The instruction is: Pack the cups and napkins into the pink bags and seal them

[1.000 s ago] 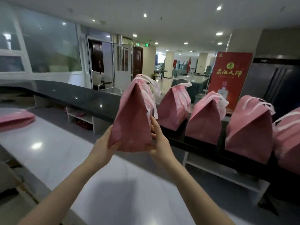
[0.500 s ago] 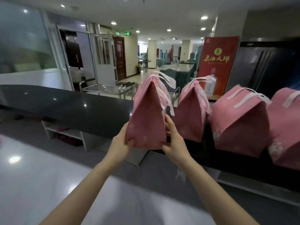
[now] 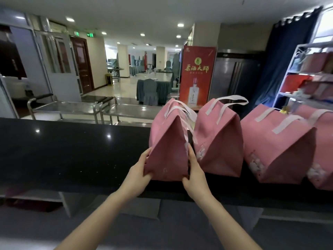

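The pink bag (image 3: 167, 147), top folded shut, has moved from mid-air onto the black counter (image 3: 72, 150), just beside the next bag (image 3: 219, 141) on that counter (full contact unconfirmed). Left hand (image 3: 139, 170) and right hand (image 3: 193, 175) grip its lower corners. This bag appears complete; release is likely next.

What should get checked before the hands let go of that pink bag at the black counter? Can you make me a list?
1. Left hand and right hand both grip the held bag low on its sides: ok.
2. Held bag upright: ok.
3. Its top folded shut: ok. Properly sealed: cannot tell.
4. Its base flat on the black counter: cannot tell.
5. Bare counter to its left: ok.
6. Neighbour bag standing upright: ok.
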Demonstrator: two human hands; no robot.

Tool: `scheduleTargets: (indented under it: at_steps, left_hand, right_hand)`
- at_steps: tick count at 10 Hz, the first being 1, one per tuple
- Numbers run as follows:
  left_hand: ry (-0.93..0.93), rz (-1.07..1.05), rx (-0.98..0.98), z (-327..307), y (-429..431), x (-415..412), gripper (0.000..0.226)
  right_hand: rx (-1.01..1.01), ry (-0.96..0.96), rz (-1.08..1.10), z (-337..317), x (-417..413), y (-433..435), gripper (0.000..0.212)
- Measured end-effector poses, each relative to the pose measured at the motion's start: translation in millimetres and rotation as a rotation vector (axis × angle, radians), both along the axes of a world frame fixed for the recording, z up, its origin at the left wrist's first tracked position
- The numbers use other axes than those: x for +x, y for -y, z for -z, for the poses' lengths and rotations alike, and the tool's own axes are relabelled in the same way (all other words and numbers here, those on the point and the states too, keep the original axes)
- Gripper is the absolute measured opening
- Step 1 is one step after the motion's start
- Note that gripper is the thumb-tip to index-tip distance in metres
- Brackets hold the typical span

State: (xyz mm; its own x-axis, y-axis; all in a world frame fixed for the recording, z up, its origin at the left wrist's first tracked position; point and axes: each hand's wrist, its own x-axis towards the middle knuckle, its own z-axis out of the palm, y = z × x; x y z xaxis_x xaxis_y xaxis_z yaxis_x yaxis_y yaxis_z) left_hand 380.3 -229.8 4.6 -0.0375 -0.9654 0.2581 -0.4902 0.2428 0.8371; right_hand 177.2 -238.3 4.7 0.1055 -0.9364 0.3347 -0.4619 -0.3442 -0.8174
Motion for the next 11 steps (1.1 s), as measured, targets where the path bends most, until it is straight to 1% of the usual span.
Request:
scheduleTargets:
  at_steps: [1,2,3,5,6,8,9,10,11]
  left_hand:
    - [-0.043,0.066,-0.048,-2,15,11,0.085]
    - [-0.086,0.122,-0.099,-7,27,14,0.071]
    - [-0.090,0.099,-0.134,-4,37,10,0.062]
    - [-0.088,0.147,-0.069,19,53,15,0.057]
    - [-0.094,0.157,-0.061,22,64,18,0.055]
    - [-0.041,0.122,-0.060,14,71,17,0.051]
    - [-0.008,0.112,-0.082,7,61,20,0.050]
    - [0.000,0.092,-0.110,0,46,25,0.053]
    - [-0.011,-0.005,-0.163,-16,37,27,0.055]
  right_hand:
    - [-0.072,0.015,0.044,-6,9,8,0.112]
    - [-0.153,0.046,0.050,-14,19,15,0.103]
    - [-0.174,0.057,0.072,-16,24,21,0.097]
    - [-0.093,0.023,0.146,-3,18,37,0.092]
    - [-0.085,0.000,0.162,-2,20,45,0.091]
    - [-0.091,-0.052,0.164,-13,21,49,0.088]
    - [-0.081,-0.056,0.150,-22,13,42,0.078]
    - [-0.129,-0.076,0.145,-26,2,27,0.073]
    - [-0.155,-0.109,0.123,-36,-10,11,0.070]
